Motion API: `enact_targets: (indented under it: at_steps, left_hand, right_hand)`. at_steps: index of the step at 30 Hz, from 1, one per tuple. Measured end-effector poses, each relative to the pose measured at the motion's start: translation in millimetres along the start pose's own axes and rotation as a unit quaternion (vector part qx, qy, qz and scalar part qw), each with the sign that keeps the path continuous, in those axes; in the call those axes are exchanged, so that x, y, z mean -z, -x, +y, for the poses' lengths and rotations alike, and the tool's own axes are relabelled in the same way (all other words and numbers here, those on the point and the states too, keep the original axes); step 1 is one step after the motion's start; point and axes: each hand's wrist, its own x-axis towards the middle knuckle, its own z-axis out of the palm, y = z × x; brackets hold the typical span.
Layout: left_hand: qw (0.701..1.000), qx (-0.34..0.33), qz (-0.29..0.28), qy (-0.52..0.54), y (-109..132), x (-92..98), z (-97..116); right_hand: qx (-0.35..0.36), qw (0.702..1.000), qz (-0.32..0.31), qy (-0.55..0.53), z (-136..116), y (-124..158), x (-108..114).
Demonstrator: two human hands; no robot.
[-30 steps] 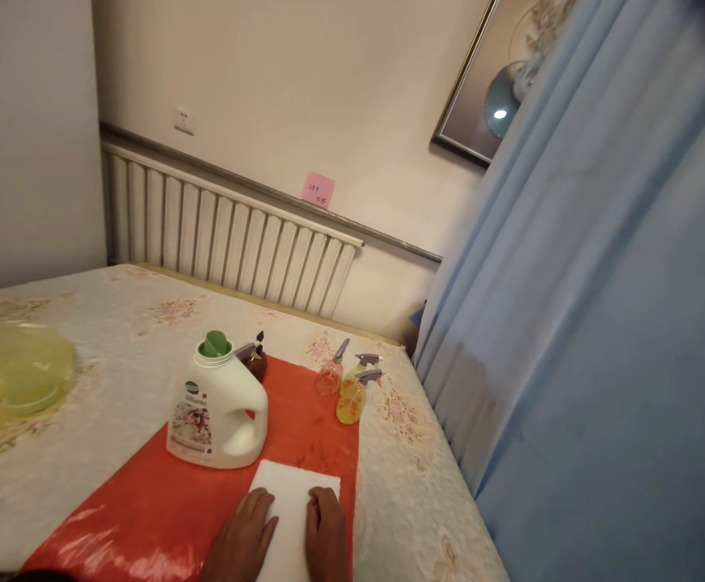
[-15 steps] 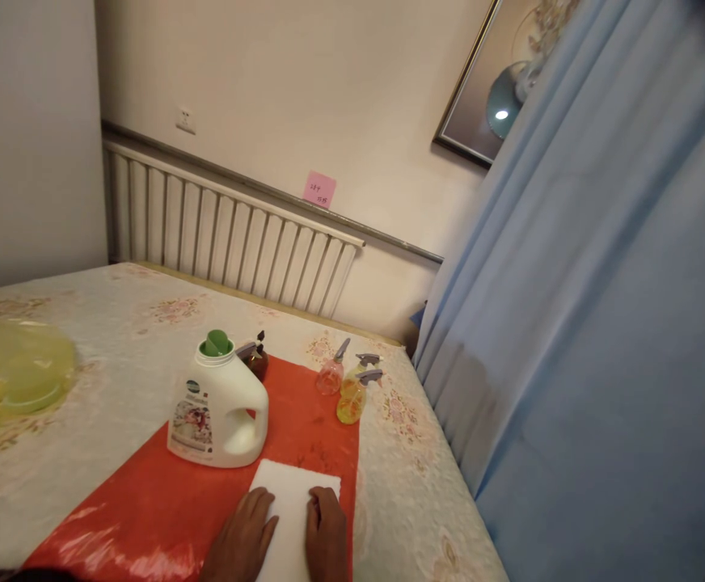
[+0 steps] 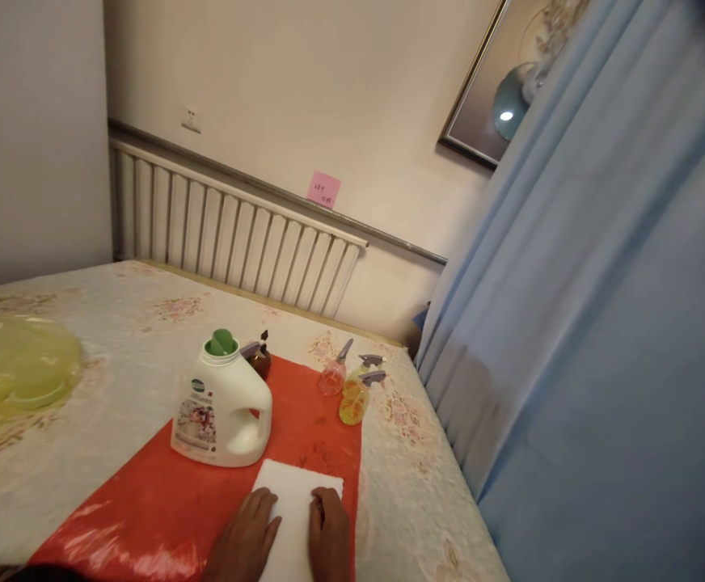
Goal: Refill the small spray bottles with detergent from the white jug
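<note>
My left hand (image 3: 244,541) and my right hand (image 3: 330,537) lie flat, fingers stretched out, on a white folded cloth (image 3: 293,505) at the near edge of a red mat (image 3: 146,509). Just beyond the cloth a white detergent jug (image 3: 221,408) with a green cap stands upright on the mat. A small brown pump bottle (image 3: 259,358) sits behind the jug. A pink spray bottle (image 3: 332,374) and two yellow spray bottles (image 3: 353,398) stand at the mat's far right corner.
The table (image 3: 116,331) wears a pale floral cover. A yellow-green translucent lid or basin (image 3: 13,376) lies at the far left. A blue curtain (image 3: 601,323) hangs close on the right. A white radiator (image 3: 231,242) lines the wall behind.
The view has shifted slightly to the left and up. Both hands stay flat on the white cloth.
</note>
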Motion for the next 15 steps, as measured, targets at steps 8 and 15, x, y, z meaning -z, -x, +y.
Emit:
enact_targets:
  at_steps: [8, 15]
  left_hand:
    - [0.998, -0.021, 0.059, -0.012, 3.7, -4.6, -1.7]
    - [0.995, -0.034, 0.089, -0.006, 6.6, -13.8, -6.4]
  right_hand:
    - [0.005, 1.0, 0.012, -0.012, -45.0, -67.6, 9.5]
    - [0.131, 0.99, -0.043, 0.018, -106.5, -177.7, -20.2]
